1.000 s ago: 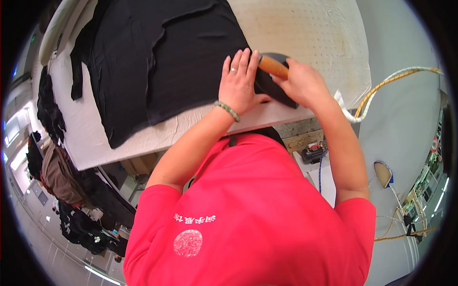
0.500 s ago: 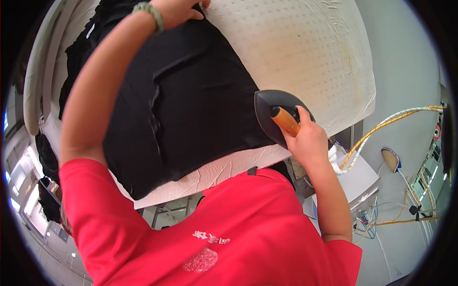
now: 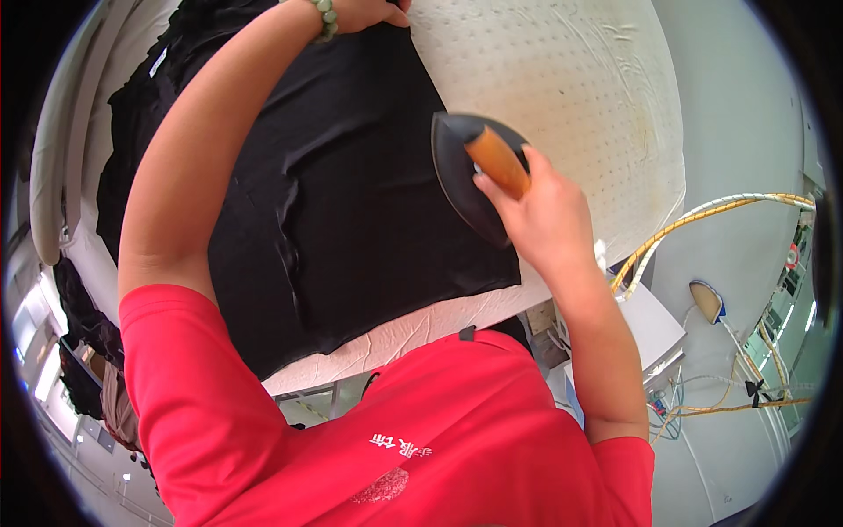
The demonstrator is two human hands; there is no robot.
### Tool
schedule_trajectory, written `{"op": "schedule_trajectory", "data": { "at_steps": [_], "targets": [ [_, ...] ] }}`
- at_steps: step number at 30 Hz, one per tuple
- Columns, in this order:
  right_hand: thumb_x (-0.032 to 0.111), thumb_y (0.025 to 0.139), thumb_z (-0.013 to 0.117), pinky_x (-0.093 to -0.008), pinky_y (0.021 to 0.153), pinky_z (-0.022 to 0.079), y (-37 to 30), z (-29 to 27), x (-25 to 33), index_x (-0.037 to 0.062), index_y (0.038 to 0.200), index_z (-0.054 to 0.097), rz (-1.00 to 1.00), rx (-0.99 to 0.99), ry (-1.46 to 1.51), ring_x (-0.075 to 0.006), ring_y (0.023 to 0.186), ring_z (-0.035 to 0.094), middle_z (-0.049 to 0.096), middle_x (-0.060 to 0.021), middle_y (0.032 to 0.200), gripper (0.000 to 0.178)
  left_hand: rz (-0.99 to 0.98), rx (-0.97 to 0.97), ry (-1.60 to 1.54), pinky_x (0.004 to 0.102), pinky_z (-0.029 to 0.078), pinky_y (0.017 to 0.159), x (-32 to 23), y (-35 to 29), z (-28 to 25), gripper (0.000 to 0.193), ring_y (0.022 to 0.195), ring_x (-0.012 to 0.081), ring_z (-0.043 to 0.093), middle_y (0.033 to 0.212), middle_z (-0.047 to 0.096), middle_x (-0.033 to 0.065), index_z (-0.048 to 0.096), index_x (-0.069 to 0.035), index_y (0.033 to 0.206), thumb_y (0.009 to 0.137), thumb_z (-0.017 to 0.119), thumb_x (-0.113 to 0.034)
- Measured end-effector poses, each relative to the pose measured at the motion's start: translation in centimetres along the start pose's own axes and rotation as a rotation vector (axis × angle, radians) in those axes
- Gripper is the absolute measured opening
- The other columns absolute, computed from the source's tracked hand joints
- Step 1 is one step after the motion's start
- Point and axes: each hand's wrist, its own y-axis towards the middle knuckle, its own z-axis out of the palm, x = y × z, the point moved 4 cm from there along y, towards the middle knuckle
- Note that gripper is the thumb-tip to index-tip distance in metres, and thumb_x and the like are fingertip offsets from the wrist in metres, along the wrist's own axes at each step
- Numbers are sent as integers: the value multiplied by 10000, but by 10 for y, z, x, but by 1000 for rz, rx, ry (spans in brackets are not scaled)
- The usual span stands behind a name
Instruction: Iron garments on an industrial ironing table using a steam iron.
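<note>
A black garment point(image 3: 369, 193) lies spread over a pale padded ironing table point(image 3: 544, 61), with creases running down its middle. My right hand point(image 3: 551, 211) is wrapped round the wooden handle of a dark iron point(image 3: 455, 171). The iron's pointed end faces away from me, and its plate overlaps the garment's right edge. At the top of the view my left hand point(image 3: 373, 12) pinches the garment's far right edge. A bead bracelet circles that wrist, and part of the hand is cut off by the picture's rim.
Yellow and white hoses point(image 3: 702, 215) arch from the right toward the table's side. A white box-like surface point(image 3: 654, 329) stands below them. Farther right a small pad-like piece point(image 3: 707, 301) and cords show on the floor. Dark cloth point(image 3: 83, 307) hangs at the left.
The iron has moved away from me and to the left, from the near right corner up along the garment's right edge. My left hand has shifted right, and the garment's right edge lies straighter.
</note>
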Motion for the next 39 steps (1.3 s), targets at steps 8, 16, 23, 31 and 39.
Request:
{"op": "schedule_trajectory", "data": {
  "at_steps": [8, 16, 23, 31, 39],
  "targets": [
    [399, 899, 730, -471, 772, 538, 99, -8, 58, -77, 1048, 685, 56, 139, 11, -460, 868, 684, 702, -289, 891, 501, 117, -274, -32, 416, 538, 782, 0, -11, 1, 220, 900, 331, 673, 844, 679, 130, 716, -42, 870, 824, 814, -233],
    [368, 908, 697, -479, 787, 534, 100, -19, 12, -74, 967, 705, -14, 43, -65, -460, 843, 682, 708, -278, 884, 447, -145, -1071, -786, 262, 526, 733, -91, -172, 85, 154, 827, 153, 647, 1008, 649, 75, 670, -15, 1071, 920, 692, -34],
    [391, 925, 675, -435, 653, 534, 72, -35, -84, -50, 973, 695, 38, -24, -222, -337, 657, 691, 694, -189, 768, 444, -1023, -809, -1564, 276, 553, 788, -193, -389, 258, 232, 889, 140, 668, 1033, 667, 69, 639, 6, 1175, 963, 682, -80],
    [359, 912, 717, -384, 570, 515, 48, -47, -66, -29, 1009, 674, 80, 300, -58, -218, 524, 611, 615, -90, 667, 401, -1175, -1283, -2015, 285, 544, 614, -268, -346, 282, 407, 681, 160, 647, 961, 680, 96, 536, -18, 1278, 962, 708, -209],
    [407, 903, 748, -408, 679, 533, -41, -4, 25, 12, 1082, 688, -838, 153, -34, -306, 741, 697, 709, -168, 775, 437, -1044, -1104, -2028, 283, 442, 487, -263, -307, 295, 354, 489, 138, 550, 625, 606, 35, 582, -66, 790, 985, 692, -341]
  ]
}}
